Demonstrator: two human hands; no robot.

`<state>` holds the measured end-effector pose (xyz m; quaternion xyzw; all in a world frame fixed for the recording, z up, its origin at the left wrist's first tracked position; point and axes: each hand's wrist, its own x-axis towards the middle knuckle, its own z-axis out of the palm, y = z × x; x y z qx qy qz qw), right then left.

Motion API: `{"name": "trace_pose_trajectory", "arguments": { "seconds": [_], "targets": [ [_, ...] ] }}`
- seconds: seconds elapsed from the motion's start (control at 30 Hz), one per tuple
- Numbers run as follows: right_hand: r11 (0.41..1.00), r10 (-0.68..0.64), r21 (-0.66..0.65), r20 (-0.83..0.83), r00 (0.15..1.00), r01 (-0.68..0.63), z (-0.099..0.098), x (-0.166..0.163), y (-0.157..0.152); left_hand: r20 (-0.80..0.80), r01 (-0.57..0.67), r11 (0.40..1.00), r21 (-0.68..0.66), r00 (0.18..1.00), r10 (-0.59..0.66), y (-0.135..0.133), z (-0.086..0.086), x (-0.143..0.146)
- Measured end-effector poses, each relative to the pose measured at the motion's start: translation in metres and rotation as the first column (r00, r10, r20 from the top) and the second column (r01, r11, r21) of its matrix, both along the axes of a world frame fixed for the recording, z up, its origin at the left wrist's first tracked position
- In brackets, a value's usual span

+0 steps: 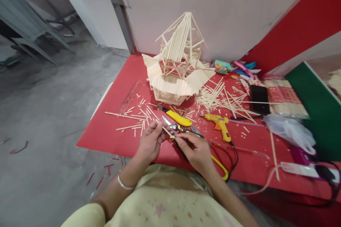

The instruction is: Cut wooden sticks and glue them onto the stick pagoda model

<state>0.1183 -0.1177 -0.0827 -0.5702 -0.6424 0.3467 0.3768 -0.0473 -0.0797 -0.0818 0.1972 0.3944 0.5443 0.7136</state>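
Observation:
Between my two hands is a short wooden stick, held slanting over the near edge of the red table. The fingertips of my left hand pinch its upper left end. At its lower right end, the thumb and fingers of my right hand are closed on it. Just beyond my fingers lie scissors with dark handles and a yellow utility knife. A small tower model of pale sticks, with a partly covered pointed roof, stands behind them. My right hand partly hides the tools under it.
A yellow glue gun lies to the right, its cord running to the table edge. Loose sticks, a black phone, bundled sticks and a plastic bag crowd the right side. A clear ruler lies left. A white wall stands behind.

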Motion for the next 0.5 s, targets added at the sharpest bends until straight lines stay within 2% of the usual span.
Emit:
{"name": "trace_pose_trajectory", "arguments": {
  "seconds": [0.1, 0.2, 0.27, 0.37, 0.43, 0.5],
  "targets": [
    [0.998, -0.016, 0.062, 0.310, 0.950, -0.004, 0.001, 0.018, -0.010, -0.153, 0.050, 0.997, 0.060, 0.987, -0.040, -0.005, -0.013, -0.015],
    [0.996, 0.006, 0.064, 0.616, 0.787, -0.058, 0.005, 0.023, -0.014, -0.287, 0.068, 0.995, 0.074, 0.957, -0.044, -0.010, -0.031, -0.020],
    [0.994, 0.061, 0.015, 0.747, 0.662, -0.109, 0.007, 0.019, -0.012, -0.318, 0.076, 0.995, 0.071, 0.947, -0.049, -0.013, -0.040, -0.019],
    [0.987, 0.131, -0.062, 0.835, 0.535, -0.146, 0.005, 0.008, -0.005, -0.297, 0.111, 0.992, 0.066, 0.951, -0.087, -0.016, -0.043, -0.018],
    [0.986, 0.148, -0.086, 0.851, 0.503, -0.144, 0.002, 0.004, 0.001, -0.278, 0.120, 0.990, 0.079, 0.956, -0.094, -0.017, -0.040, -0.020],
    [0.986, 0.155, -0.104, 0.848, 0.506, -0.129, -0.002, 0.003, 0.008, -0.278, 0.102, 0.990, 0.096, 0.958, -0.072, -0.017, -0.036, -0.025]
  ]
}}
